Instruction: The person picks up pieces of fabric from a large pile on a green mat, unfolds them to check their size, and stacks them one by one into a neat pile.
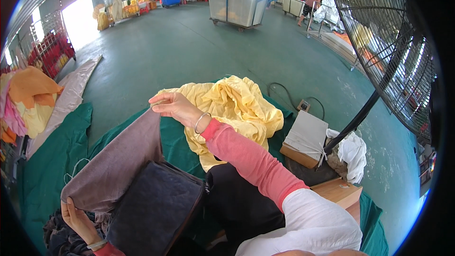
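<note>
A greyish-brown towel (pixel 118 161) is stretched between my two hands, slanting up from lower left to centre. My right hand (pixel 177 109) pinches its upper corner between thumb and fingers, with the arm reaching across in front of me. At the lower corner, my left hand (pixel 78 220) grips the edge, fingers partly behind the fabric. Just beside the towel lies a neat stack of dark towels (pixel 154 204), partly covered by it. Below my left hand is a crumpled heap of dark cloths (pixel 59 232). Beyond my right hand spreads a rumpled yellow cloth (pixel 237 109).
Green sheeting (pixel 57 147) covers the floor around me. On the right stand a large black fan (pixel 379 42), a weighted box (pixel 305 135) and a white cloth (pixel 353 154). Orange and pink fabrics (pixel 35 90) are piled left. A wheeled bin (pixel 237 7) and people are farther off.
</note>
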`<act>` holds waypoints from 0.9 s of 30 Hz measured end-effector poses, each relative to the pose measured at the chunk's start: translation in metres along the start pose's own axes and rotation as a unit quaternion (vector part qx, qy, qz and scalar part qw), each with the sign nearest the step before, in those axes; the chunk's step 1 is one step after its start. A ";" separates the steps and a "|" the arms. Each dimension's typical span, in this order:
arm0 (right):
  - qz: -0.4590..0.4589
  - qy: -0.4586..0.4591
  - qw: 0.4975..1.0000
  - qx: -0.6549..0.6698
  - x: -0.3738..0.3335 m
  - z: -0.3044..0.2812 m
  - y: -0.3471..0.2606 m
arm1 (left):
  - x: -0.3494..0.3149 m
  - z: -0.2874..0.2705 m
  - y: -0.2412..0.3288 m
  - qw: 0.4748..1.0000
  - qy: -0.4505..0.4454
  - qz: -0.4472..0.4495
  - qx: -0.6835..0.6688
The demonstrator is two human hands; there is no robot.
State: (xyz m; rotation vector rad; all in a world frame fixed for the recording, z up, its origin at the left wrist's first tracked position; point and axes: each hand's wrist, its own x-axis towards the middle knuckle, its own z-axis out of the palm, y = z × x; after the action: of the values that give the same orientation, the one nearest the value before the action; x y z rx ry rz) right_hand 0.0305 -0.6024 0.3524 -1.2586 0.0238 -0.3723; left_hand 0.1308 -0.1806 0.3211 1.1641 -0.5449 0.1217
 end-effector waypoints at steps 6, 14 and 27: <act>-0.001 0.002 1.000 0.002 -0.003 0.001 -0.003 | -0.002 0.007 0.002 1.000 0.010 0.000 -0.002; -0.006 -0.001 1.000 0.024 -0.003 0.001 -0.003 | -0.002 0.006 0.000 1.000 0.012 0.004 -0.001; -0.009 -0.003 0.999 0.031 -0.001 -0.002 0.000 | -0.003 0.007 0.000 1.000 0.007 -0.004 -0.011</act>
State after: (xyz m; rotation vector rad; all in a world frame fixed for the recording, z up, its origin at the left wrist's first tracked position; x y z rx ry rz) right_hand 0.0293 -0.6036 0.3516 -1.2000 -0.0044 -0.3826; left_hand 0.1256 -0.1866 0.3221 1.1429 -0.5278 0.1178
